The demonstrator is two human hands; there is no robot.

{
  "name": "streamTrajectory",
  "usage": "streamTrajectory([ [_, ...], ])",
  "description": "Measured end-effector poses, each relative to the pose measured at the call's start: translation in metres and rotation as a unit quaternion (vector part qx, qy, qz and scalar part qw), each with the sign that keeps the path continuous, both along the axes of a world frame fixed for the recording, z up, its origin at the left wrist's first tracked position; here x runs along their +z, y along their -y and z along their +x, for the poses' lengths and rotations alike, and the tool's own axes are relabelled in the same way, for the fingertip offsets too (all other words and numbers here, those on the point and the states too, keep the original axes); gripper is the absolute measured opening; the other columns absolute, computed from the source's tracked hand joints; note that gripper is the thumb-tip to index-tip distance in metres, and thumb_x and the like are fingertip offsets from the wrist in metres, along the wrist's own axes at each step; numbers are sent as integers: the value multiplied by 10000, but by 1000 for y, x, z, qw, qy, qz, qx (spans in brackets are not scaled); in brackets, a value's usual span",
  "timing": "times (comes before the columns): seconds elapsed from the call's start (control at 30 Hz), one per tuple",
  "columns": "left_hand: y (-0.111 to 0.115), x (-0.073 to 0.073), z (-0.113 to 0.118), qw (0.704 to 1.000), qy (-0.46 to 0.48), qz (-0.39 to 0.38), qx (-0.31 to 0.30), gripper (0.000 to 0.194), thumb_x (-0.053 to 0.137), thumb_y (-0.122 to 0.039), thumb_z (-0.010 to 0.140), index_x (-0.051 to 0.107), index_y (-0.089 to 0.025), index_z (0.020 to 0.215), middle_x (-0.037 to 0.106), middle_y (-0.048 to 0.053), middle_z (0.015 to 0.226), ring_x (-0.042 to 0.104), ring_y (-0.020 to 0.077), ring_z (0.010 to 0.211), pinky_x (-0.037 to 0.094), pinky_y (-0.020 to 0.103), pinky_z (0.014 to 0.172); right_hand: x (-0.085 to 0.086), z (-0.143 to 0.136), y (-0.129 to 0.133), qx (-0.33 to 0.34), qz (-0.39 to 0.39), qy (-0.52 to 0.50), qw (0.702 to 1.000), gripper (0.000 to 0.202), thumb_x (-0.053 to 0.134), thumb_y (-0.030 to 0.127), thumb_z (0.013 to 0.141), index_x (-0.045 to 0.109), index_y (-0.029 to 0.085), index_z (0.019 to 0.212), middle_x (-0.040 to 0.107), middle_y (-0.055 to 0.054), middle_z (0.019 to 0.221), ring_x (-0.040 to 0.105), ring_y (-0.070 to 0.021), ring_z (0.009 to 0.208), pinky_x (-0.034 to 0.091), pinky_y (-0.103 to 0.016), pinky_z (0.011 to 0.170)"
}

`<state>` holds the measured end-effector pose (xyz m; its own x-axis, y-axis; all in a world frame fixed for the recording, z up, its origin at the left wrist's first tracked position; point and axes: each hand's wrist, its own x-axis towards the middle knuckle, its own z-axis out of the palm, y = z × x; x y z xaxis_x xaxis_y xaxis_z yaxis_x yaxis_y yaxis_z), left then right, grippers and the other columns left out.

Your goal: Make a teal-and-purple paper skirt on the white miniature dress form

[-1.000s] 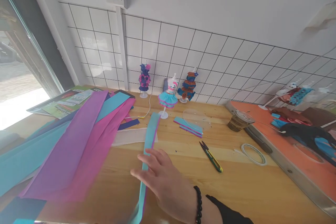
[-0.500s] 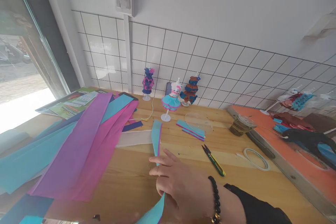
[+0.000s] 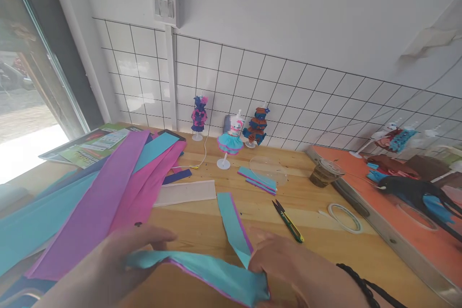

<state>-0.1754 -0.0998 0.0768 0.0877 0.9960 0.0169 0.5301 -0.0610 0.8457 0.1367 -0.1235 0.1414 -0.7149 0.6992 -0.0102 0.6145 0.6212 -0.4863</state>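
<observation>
L fingers [image 3: 160, 235] & R fingers [image 3: 263, 246] hold turq. strip [image 3: 216, 272].

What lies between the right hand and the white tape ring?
The green-and-yellow snips lie there on the wooden table, between the right hand and the white tape ring; the head view shows it.

Two hands [image 3: 285, 260], one held strip [image 3: 216, 272]; three dressed mannequins [image 3: 231, 142] along the worktop's [image 3: 325, 260] back edge; one cup [image 3: 325, 175], one tape roll [image 3: 356, 227], one cutter [image 3: 290, 224] toward its right edge
</observation>
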Motion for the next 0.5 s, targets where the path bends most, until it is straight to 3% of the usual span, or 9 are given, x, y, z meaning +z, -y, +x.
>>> streamTrajectory([
  [0.1,-14,6,13,997,49,50,40,252,768,-376,529,738,-314,772,736,10,815,657,236,785,508,214,661,5,5,3,-14,35,15,999,100,613,311,799,650,242,860,691,-37,743,638,-168,683,441,-310,895],
  [0.2,-22,8,33,981,53,132,128,234,720,-408,597,702,-307,808,717,-3,803,630,214,775,478,234,686,7,8,4,-44,35,40,998,60,614,300,793,640,248,776,659,-14,657,612,-167,651,433,-326,881],
  [0.33,-31,6,61,965,94,176,169,198,702,-371,627,677,-273,797,693,5,794,602,195,743,440,228,671,9,13,1,-99,2,68,993,119,547,209,807,607,230,706,644,-14,665,589,-162,675,459,-262,682],
  [0.5,-49,1,88,980,102,60,158,192,586,-399,735,675,-238,788,650,-13,674,544,174,621,379,237,566,9,44,-12,-179,-3,87,980,219,432,218,864,616,239,747,664,-29,715,593,-160,628,431,-264,592],
])
